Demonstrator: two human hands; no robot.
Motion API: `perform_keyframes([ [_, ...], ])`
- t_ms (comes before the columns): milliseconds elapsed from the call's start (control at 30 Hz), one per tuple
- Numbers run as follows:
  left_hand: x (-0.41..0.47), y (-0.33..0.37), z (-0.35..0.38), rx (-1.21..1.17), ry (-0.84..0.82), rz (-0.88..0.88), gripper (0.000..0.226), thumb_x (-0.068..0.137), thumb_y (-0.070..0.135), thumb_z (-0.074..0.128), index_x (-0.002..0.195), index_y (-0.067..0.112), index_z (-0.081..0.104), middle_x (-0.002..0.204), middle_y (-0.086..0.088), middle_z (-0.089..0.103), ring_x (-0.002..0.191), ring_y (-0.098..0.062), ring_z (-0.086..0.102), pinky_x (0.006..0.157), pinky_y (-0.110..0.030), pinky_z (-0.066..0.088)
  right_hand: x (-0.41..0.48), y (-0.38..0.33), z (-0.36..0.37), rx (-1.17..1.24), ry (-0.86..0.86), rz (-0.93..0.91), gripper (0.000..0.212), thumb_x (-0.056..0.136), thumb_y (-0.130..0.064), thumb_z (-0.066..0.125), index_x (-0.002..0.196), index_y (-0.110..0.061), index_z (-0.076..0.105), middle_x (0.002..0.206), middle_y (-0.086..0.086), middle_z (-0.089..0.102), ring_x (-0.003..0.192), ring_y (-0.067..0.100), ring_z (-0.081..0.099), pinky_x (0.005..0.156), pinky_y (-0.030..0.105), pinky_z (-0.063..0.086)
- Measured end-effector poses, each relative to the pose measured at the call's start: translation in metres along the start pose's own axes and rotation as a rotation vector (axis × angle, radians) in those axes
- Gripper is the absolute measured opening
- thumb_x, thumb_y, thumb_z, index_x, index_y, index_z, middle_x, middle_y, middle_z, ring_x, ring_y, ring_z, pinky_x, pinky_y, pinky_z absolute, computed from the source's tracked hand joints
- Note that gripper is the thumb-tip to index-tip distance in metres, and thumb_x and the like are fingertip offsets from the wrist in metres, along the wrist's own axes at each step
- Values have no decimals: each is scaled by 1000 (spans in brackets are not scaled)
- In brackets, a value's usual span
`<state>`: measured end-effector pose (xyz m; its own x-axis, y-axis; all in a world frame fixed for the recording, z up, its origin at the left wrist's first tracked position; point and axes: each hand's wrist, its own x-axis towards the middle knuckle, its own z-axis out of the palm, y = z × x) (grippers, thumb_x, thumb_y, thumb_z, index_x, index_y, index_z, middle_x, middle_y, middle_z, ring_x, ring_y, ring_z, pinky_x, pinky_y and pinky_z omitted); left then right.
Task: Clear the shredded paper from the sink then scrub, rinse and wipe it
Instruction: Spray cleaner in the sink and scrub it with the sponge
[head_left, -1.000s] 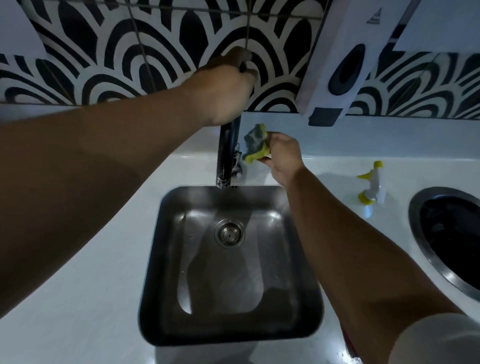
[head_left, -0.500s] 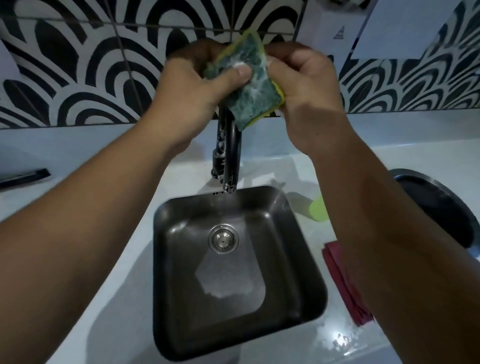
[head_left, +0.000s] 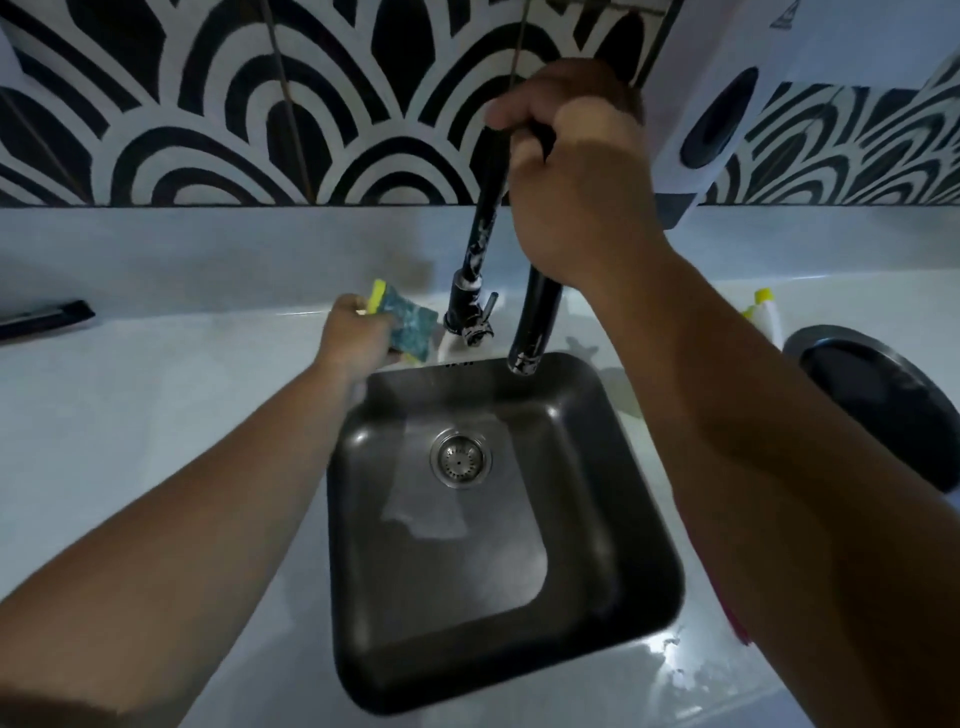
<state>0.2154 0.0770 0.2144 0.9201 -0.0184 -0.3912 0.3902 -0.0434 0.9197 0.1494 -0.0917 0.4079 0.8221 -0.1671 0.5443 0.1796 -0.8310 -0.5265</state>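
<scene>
**One hand on the tap, one on the sponge**

Our right hand (head_left: 576, 171) is curled tight round the top bend of the black tap (head_left: 537, 312), thumb and fingers wrapped over the pipe. The spout's end hangs just above the sink's back edge, right of the middle. Our left hand (head_left: 358, 335) grips a green and yellow sponge (head_left: 413, 325), fingers closed round it, above the table (head_left: 130, 415) just beside the sink's back left corner and close to the tap's base.

The dark metal sink (head_left: 649, 587) is set into the white table in front of us. Its round drain (head_left: 460, 460) sits toward the back, and a pale sheen lies across its floor.

A white dispenser (head_left: 719, 114) hangs on the black and white tiled wall (head_left: 208, 104). On the table to the right are a spray bottle (head_left: 763, 312) and a round dark opening (head_left: 883, 400).
</scene>
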Motion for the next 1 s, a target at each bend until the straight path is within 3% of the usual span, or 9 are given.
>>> perform_keyframes([
  [67, 16, -3, 16, 24, 25, 26, 34, 89, 7, 63, 116, 27, 59, 102, 0, 68, 87, -18, 70, 66, -34, 63, 4, 3, -2, -20, -20, 31, 33, 89, -17, 44, 101, -26, 74, 117, -6, 53, 120, 20, 51, 97, 24, 45],
  [133, 30, -5, 31, 91, 57, 66, 32, 81, 15, 61, 108, 28, 69, 95, 0, 73, 92, -26, 72, 77, -41, 61, 4, 4, -4, -15, -34, 37, 35, 89, -16, 42, 102, -22, 74, 114, -10, 50, 121, 16, 50, 95, 14, 40],
  [233, 28, 2, 63, 196, 69, 162, 24, 91, 26, 61, 113, 27, 70, 93, 2, 72, 87, -23, 68, 69, -30, 52, -1, 4, -6, -13, -57, 30, 36, 91, -11, 42, 101, -19, 75, 106, -24, 40, 123, 8, 43, 97, 9, 30],
  [333, 8, -8, 92, 186, -3, 269, 20, 102, 36, 46, 113, 30, 62, 89, 3, 66, 73, -5, 63, 51, -18, 43, -1, 2, -7, -1, -59, 49, 37, 92, -12, 40, 101, -22, 75, 113, -21, 41, 126, 13, 45, 101, 12, 30],
  [433, 5, -28, 93, 250, 28, 286, 24, 105, 34, 35, 112, 31, 59, 94, 6, 66, 87, -12, 64, 59, -24, 39, -2, 2, -4, -8, -67, 49, 37, 94, -15, 39, 102, -26, 74, 123, -12, 42, 125, 14, 47, 107, 25, 38],
  [600, 56, -5, 87, 148, -64, 12, 25, 95, 39, 57, 90, 21, 73, 89, -3, 74, 88, -25, 70, 71, -31, 53, -1, 0, -3, -7, -75, 45, 37, 97, -15, 40, 103, -25, 74, 122, -11, 41, 127, 14, 47, 106, 27, 41],
  [700, 58, -14, 81, 145, -2, 140, 25, 98, 23, 50, 106, 22, 74, 96, 0, 73, 89, -20, 65, 73, -31, 49, 1, 1, -2, 35, -62, 47, 36, 97, -12, 40, 101, -23, 74, 121, -11, 42, 126, 11, 47, 109, 26, 39],
  [800, 35, -39, 72, 145, 18, 174, 31, 95, 26, 50, 117, 32, 70, 106, 8, 72, 94, -12, 65, 78, -31, 52, -1, 4, -2, 58, -63, 55, 35, 97, -11, 41, 99, -24, 74, 124, -9, 44, 125, 10, 48, 107, 23, 39],
  [1000, 21, -16, 99, 30, 170, 229, 21, 88, 18, 59, 104, 31, 64, 97, 9, 66, 83, -8, 63, 56, -16, 47, 3, 3, 3, 94, -72, 70, 35, 93, -19, 37, 94, -30, 69, 126, -8, 44, 127, 10, 47, 110, 26, 39],
])
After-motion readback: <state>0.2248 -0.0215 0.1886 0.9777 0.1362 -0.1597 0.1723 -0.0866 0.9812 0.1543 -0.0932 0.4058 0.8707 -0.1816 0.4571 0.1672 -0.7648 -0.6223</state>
